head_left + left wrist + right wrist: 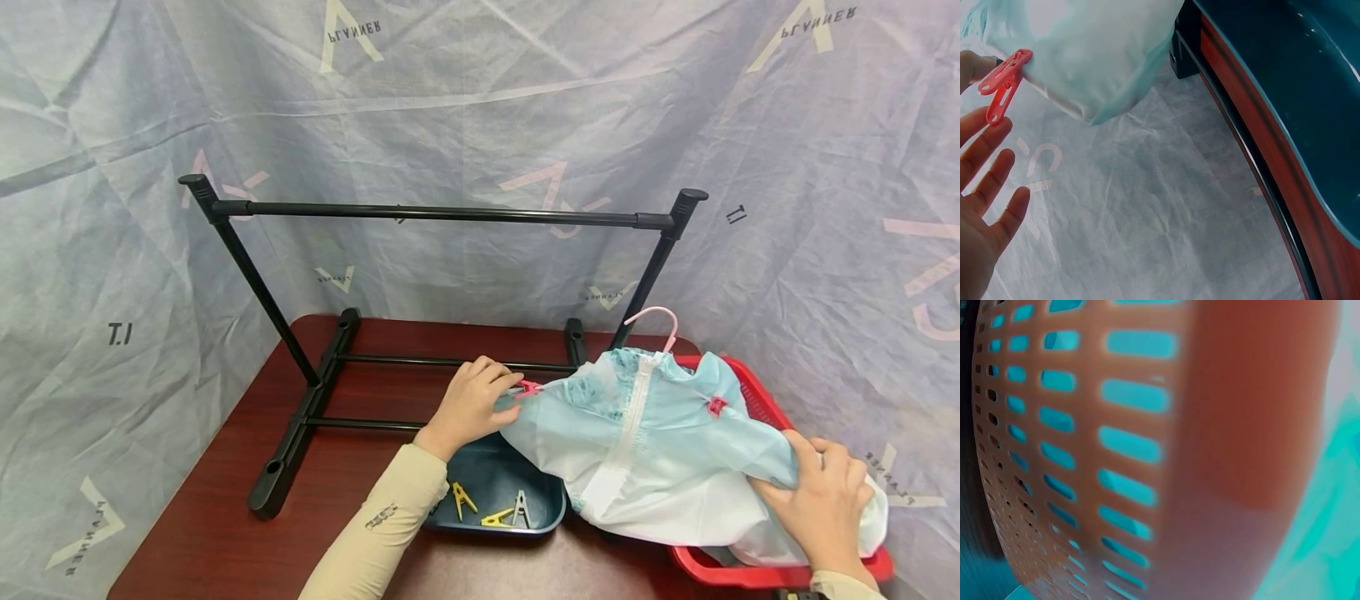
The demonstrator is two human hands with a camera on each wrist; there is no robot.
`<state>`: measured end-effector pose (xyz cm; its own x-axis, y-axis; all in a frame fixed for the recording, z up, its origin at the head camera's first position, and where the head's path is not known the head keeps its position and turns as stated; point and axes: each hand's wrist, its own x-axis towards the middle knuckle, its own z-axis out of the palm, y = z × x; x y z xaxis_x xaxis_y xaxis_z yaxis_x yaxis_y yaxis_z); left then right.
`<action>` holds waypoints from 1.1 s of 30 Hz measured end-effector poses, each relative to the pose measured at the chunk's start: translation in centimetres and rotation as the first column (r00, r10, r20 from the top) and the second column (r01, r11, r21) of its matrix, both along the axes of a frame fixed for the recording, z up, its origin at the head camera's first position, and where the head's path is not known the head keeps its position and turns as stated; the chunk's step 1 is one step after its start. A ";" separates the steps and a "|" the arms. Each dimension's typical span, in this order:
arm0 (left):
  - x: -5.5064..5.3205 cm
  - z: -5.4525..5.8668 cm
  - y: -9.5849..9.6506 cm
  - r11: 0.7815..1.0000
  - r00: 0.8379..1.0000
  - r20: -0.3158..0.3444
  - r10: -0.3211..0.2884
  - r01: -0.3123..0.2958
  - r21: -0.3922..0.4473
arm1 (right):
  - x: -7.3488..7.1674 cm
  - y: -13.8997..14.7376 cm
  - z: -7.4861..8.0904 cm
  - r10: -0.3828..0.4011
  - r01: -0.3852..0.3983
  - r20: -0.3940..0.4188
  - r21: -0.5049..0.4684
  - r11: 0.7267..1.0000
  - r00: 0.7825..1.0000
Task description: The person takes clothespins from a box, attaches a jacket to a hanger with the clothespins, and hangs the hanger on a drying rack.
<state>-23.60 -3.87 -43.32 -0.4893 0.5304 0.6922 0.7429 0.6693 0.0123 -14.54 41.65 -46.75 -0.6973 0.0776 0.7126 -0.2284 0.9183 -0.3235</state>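
Observation:
A pale blue and white garment (630, 433) with a white front zip lies on a pink hanger (660, 317), its lower right side over the red basket (757, 392). At its left shoulder is a red clothespin (528, 388), which my left hand (472, 400) pinches by the handles. In the left wrist view the clothespin (1007, 84) bites the fabric's edge, a digit at each handle and the other fingers spread. Another red clothespin (717, 406) sits on the right shoulder. My right hand (828, 500) grips the garment's right edge over the basket; in the right wrist view the basket wall (1085, 444) hides it.
Behind stands a black rack (450, 213) with a top bar and two feet. A dark blue tray (498, 479) holds yellow clothespins (463, 498) and a grey clothespin (521, 508). Everything rests on a reddish-brown table (225, 500), with a grey printed cloth (450, 108) around it.

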 end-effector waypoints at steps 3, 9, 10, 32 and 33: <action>0.1 -0.1 0.0 1.000 1.000 0.022 0.003 -0.003 0.001 | 0.0 0.1 -0.1 0.001 -0.001 0.008 -0.001 1.000 1.000; 0.3 -0.3 0.1 1.000 0.995 0.098 0.017 -0.014 -0.026 | -0.1 0.4 -0.2 0.010 -0.010 0.020 0.003 1.000 1.000; 0.4 -0.3 0.1 1.000 0.993 0.114 0.016 -0.013 -0.029 | -0.1 0.4 -0.2 0.012 -0.012 0.024 0.002 1.000 1.000; 1.2 -1.5 1.2 0.993 0.965 0.256 0.052 -0.023 -0.114 | 0.0 0.7 -0.2 0.037 -0.037 0.056 -0.004 0.999 0.998; 1.2 -1.5 1.2 0.992 0.966 0.251 0.059 -0.028 -0.125 | 0.0 0.7 -0.2 0.036 -0.036 0.061 -0.004 0.999 0.997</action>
